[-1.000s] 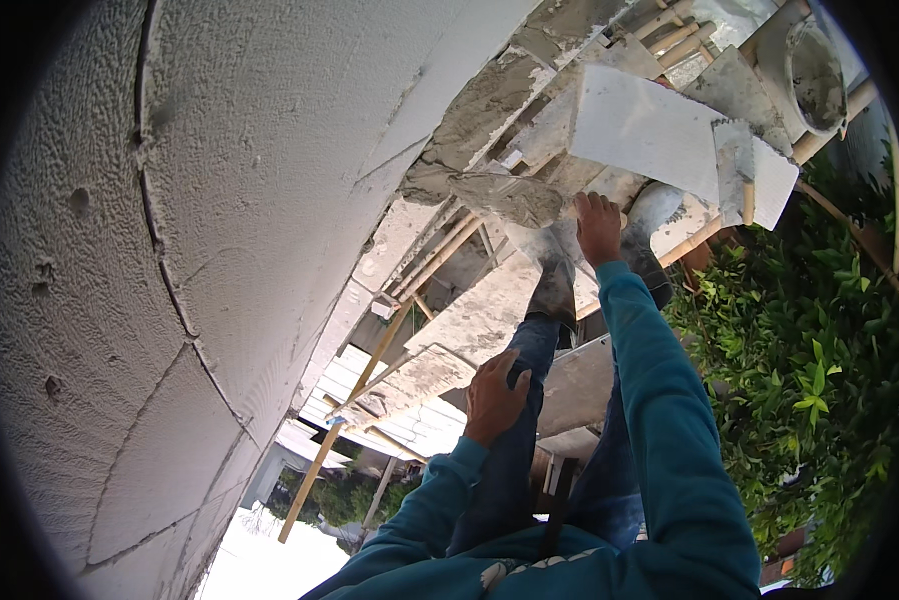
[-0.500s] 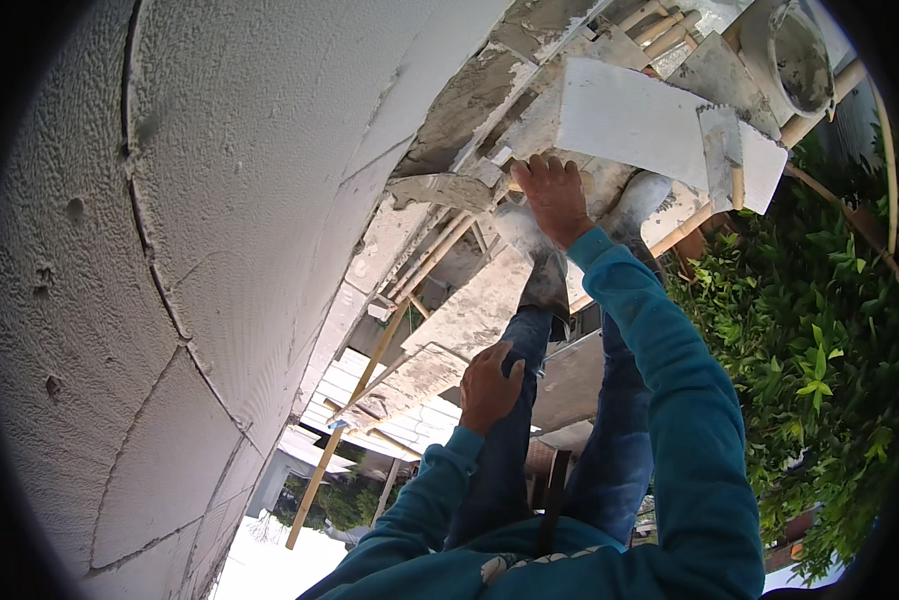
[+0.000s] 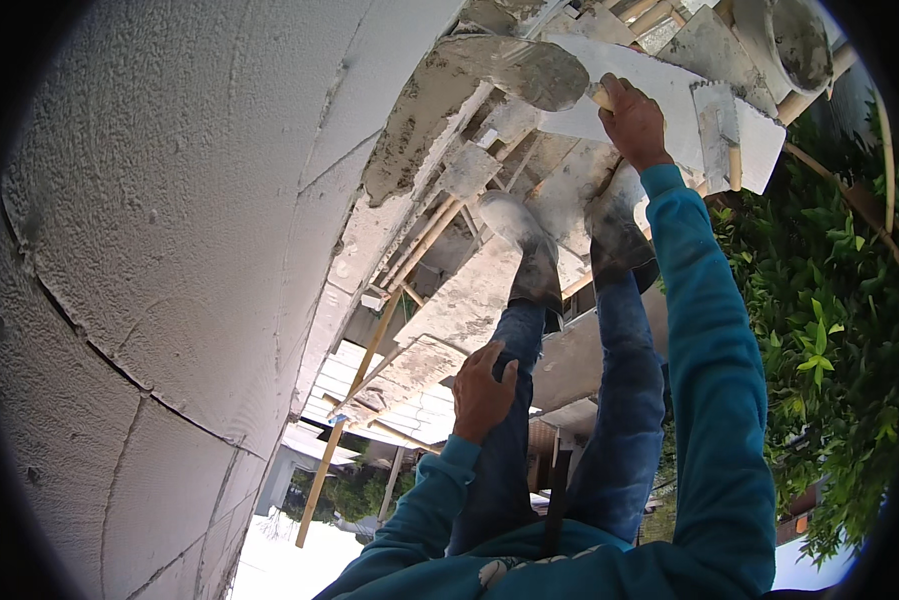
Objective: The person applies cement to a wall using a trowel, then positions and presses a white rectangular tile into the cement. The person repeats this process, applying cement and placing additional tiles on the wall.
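My right hand (image 3: pixel 634 128) is wrapped round the wooden handle of a trowel (image 3: pixel 544 76), whose broad blade is smeared with grey mortar. The blade points left over a ledge spread with wet mortar (image 3: pixel 409 128), beside the wall. Whether the blade touches the mortar I cannot tell. My left hand (image 3: pixel 483 397) rests on my left leg near the knee, fingers apart, holding nothing. Beyond my right hand a white block (image 3: pixel 659 95) lies on the planks. A notched spreader (image 3: pixel 714 120) with a wooden handle lies on the block's right end.
A tall pale block wall (image 3: pixel 199 200) fills the left side. My dusty boots (image 3: pixel 524 240) stand on scaffold planks (image 3: pixel 469 300) with gaps and wooden poles around them. A mortar-stained bucket (image 3: pixel 801 50) sits at the far right, above leafy bushes (image 3: pixel 819 330).
My right hand has moved farther away and to the right with the trowel, from above my boots to beside the white block. My left hand has stayed on my leg.
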Available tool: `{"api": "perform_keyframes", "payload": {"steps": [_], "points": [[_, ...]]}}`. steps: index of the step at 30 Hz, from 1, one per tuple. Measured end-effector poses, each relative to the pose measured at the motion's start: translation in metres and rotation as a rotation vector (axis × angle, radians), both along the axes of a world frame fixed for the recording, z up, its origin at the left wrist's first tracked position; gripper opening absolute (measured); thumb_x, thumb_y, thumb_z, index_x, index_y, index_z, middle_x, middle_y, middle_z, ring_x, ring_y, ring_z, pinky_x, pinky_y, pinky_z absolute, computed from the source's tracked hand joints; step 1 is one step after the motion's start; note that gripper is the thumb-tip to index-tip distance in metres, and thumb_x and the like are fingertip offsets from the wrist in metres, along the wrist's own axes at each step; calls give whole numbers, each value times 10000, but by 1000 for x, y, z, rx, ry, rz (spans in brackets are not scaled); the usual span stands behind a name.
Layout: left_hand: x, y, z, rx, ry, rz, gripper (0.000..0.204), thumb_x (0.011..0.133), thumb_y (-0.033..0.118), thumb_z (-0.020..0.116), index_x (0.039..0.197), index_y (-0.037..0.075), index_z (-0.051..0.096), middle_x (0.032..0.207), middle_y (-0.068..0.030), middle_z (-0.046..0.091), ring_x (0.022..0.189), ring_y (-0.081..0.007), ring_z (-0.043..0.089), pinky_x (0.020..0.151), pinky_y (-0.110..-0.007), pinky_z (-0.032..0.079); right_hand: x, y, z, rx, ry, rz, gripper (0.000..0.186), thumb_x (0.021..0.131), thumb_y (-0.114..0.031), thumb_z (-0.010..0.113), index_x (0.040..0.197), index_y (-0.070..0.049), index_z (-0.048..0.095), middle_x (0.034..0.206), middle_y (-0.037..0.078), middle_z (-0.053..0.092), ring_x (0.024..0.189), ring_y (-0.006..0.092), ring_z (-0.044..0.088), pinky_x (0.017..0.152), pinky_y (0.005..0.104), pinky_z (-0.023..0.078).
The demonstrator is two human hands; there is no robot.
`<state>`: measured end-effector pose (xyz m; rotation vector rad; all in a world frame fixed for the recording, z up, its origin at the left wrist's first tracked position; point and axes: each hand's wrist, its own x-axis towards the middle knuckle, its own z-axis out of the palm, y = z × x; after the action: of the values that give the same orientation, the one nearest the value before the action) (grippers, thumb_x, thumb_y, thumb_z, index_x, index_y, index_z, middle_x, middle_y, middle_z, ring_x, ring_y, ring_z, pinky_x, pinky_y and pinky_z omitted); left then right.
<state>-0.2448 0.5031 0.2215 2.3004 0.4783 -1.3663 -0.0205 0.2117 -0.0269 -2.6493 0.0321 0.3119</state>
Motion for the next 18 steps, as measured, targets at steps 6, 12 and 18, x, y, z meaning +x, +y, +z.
{"api": "perform_keyframes", "payload": {"steps": [6,12,18], "points": [[2,-6,1,5,2,-31,426,909,297,653,1252,45,637,1288,-162,632,1233,-333,567,1055,-426,433,-47,16,-10,194,127,-191,363,835,-165,670,1157,-96,518,987,155,643,913,387,642,763,494,511],[11,-8,-1,-6,0,-47,434,900,288,649,1240,19,639,1281,-189,632,1223,-352,571,1054,-436,433,-98,57,-2,333,30,-366,421,807,-136,685,1189,-71,522,1035,169,636,976,391,628,810,478,513],[14,-13,-4,8,21,-80,430,909,287,637,1239,11,636,1258,-201,638,1202,-370,577,1048,-442,434,-46,94,-57,478,51,-409,393,809,-96,673,1162,-51,507,1029,168,605,989,391,598,852,502,478]]}}
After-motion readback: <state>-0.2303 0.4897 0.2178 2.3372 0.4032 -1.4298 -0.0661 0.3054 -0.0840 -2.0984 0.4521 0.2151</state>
